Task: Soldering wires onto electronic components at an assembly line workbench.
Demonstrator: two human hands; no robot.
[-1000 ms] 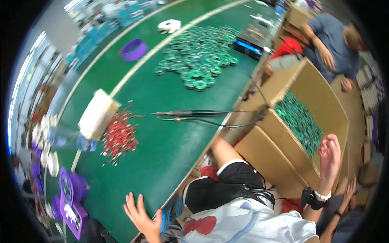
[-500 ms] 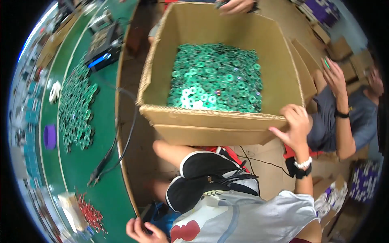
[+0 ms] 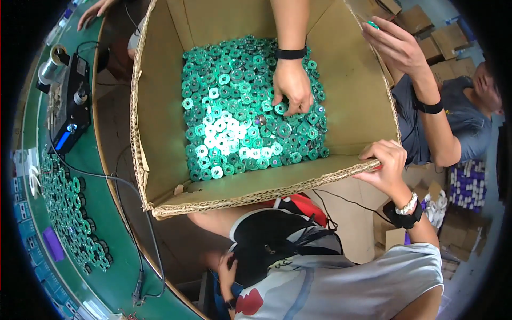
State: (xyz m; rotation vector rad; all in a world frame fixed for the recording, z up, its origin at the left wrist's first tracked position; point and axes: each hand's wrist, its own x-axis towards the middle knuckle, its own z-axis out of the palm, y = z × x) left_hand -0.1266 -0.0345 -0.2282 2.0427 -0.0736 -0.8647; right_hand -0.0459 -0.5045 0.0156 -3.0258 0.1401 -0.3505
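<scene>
My right hand (image 3: 385,162), with a dark watch and a white band at its wrist, grips the near right corner of a large open cardboard box (image 3: 256,200). Inside lie a great many small green ring-shaped circuit boards (image 3: 237,88), some glaring white under the light. My left hand (image 3: 228,274) rests against my black shorts, its fingers loosely bent and holding nothing visible. From the far side, another person's hand (image 3: 292,88) with a black wristband reaches down into the box and touches the green rings. A darker, differently coloured piece (image 3: 260,120) lies near those fingers.
A green workbench (image 3: 114,224) runs along the left, with a black device (image 3: 72,106) with a blue display, spread-out green boards (image 3: 72,213), a purple piece (image 3: 53,244) and a cable (image 3: 128,184). At the right, a seated person (image 3: 464,122) raises a hand. Cartons (image 3: 453,40) stand behind.
The box looks larger and tilted in view, its near edge slanting. Another person's hand has gone down into the rings. My left hand has moved from the bench edge to my lap.
</scene>
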